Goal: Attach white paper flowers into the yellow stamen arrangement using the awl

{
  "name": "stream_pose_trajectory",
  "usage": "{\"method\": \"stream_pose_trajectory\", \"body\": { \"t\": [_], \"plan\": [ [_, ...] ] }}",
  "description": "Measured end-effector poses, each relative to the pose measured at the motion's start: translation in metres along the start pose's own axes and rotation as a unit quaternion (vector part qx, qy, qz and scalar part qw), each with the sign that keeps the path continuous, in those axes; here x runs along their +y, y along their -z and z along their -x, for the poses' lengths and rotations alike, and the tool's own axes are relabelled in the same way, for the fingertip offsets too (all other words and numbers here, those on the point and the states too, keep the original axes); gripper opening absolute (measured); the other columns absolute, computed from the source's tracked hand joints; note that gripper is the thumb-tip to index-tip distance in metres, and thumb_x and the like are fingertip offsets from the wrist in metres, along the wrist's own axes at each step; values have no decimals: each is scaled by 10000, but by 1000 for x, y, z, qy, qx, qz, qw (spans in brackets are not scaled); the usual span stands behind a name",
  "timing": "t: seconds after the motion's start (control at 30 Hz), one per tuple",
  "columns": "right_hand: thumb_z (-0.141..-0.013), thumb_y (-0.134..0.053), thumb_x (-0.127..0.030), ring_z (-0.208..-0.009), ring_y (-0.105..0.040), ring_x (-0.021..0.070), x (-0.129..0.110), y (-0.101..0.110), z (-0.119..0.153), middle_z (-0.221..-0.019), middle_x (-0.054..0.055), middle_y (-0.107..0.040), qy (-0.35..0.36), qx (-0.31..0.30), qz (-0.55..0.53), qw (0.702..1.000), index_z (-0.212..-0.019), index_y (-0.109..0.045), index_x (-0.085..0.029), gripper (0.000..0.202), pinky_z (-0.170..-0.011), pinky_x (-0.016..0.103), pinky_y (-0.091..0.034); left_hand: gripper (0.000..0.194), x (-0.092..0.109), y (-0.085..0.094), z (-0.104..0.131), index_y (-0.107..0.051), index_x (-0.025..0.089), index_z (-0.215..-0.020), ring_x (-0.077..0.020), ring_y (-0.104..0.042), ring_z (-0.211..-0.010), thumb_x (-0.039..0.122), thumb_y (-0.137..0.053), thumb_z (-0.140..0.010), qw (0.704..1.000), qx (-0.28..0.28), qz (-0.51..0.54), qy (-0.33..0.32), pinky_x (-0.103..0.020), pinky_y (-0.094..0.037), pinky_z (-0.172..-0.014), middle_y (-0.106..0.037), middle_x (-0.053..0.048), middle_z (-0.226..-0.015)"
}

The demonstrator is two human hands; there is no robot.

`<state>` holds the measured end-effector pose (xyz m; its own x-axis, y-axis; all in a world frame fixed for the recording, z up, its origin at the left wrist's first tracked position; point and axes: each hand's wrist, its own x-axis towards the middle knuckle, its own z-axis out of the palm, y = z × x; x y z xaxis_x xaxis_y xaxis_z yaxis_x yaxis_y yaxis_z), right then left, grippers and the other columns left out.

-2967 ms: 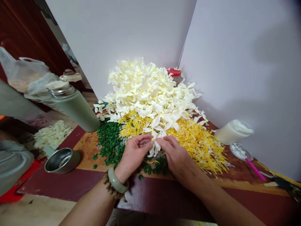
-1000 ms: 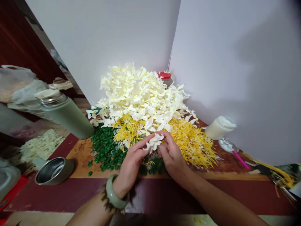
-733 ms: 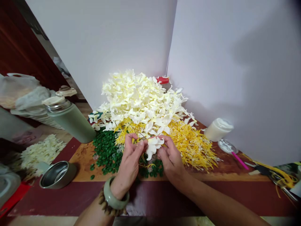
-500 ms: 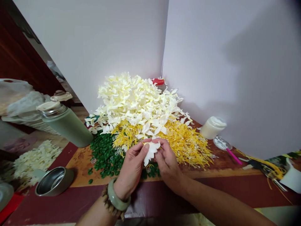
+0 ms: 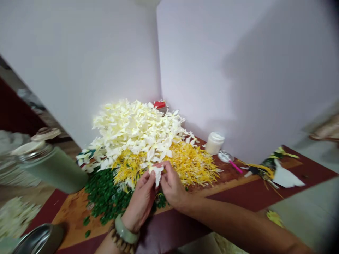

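Note:
My left hand [image 5: 144, 192], with a pale bangle and a beaded bracelet at the wrist, pinches a white artificial flower [image 5: 157, 173] between thumb and fingers. From the other side, my right hand [image 5: 172, 185] has its fingers closed at the flower's right edge. Just beyond them lies a heap of white artificial flowers [image 5: 132, 123]. Yellow stamens [image 5: 196, 162] with white tips are piled behind and to the right of my hands. Small green plastic pieces [image 5: 106, 194] spread to the left. Blur hides the exact fingertip contact.
A green thermos [image 5: 59, 169] stands at the left, with a metal cup [image 5: 43, 240] nearer me. Right of the stamens are a white jar [image 5: 214, 143], a small dish [image 5: 224, 156] and a pink stick [image 5: 235, 166]. White panels [image 5: 196, 70] rise behind; a red lid [image 5: 159, 104] shows at the corner.
The view has swung right, so the table's contents sit further left and more of its right end shows. The flower stays between both hands and appears turned, showing less of its petals.

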<state>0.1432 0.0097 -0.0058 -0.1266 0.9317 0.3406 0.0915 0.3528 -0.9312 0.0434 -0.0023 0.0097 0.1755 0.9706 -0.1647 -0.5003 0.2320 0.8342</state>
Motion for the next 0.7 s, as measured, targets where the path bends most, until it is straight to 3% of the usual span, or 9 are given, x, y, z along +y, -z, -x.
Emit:
{"method": "stream_pose_trajectory", "body": {
  "t": [0.13, 0.2, 0.27, 0.3, 0.4, 0.5, 0.6, 0.7],
  "plan": [
    [-772, -405, -138, -719, -540, 159, -10, 9, -1, -789, 18, -578, 54, -48, 275, 959, -955, -505, -200, 218, -665, 271, -431, 247, -1, 6, 1, -587, 220, -985, -131, -592, -789, 286, -594, -747, 999, 15, -27, 40, -215, -479, -646, -643, -6, -955],
    [-770, -433, -163, -731, -545, 159, -19, 17, -4, -824, 17, -601, 86, -90, 335, 934, -1002, -517, -209, 251, -669, 262, -426, 278, 1, 8, 0, -583, 221, -983, -154, -600, -824, 275, -630, -714, 998, 23, -36, 43, -245, -503, -673, -645, -2, -954],
    [-798, -436, -203, -758, -547, 152, -30, 34, -8, -868, 21, -612, 121, -89, 349, 925, -1031, -526, -211, 250, -685, 252, -423, 304, 5, 12, -1, -586, 212, -961, -180, -602, -857, 275, -665, -674, 997, 32, -37, 54, -280, -523, -696, -645, -6, -960],
    [-817, -426, -221, -761, -548, 145, -35, 47, -11, -877, 24, -614, 131, -64, 347, 926, -1024, -536, -204, 235, -689, 246, -421, 305, 7, 14, -2, -591, 205, -938, -191, -600, -874, 284, -679, -657, 997, 37, -36, 61, -295, -529, -707, -645, -10, -957],
    [-845, -396, -229, -727, -543, 119, -47, 106, -14, -844, 24, -614, 98, 99, 355, 924, -907, -575, -173, 198, -671, 221, -411, 272, 9, 23, -5, -603, 185, -814, -202, -603, -869, 331, -710, -611, 995, 48, -41, 71, -301, -537, -719, -651, -9, -850],
    [-846, -377, -252, -722, -528, 135, -45, 176, -1, -791, 33, -598, 26, 228, 413, 881, -846, -575, -157, 220, -668, 240, -392, 277, 7, 30, -9, -604, 191, -739, -170, -609, -765, 361, -735, -565, 995, 55, -58, 61, -251, -537, -665, -638, 17, -733],
    [-795, -442, -270, -674, -507, 158, -26, 224, 29, -734, 46, -577, -40, 279, 453, 846, -768, -583, -145, 191, -649, 274, -372, 268, 2, 33, -13, -613, 193, -711, -131, -580, -614, 371, -737, -554, 992, 46, -98, 71, -194, -513, -551, -623, 30, -651],
    [-756, -507, -319, -671, -523, 160, -1, 235, 56, -751, 39, -589, -93, 268, 473, 834, -764, -591, -162, 179, -639, 270, -370, 222, -5, 34, -16, -630, 201, -691, -123, -553, -550, 353, -731, -566, 986, 36, -138, 91, -176, -487, -494, -620, 29, -599]
  ]
}}
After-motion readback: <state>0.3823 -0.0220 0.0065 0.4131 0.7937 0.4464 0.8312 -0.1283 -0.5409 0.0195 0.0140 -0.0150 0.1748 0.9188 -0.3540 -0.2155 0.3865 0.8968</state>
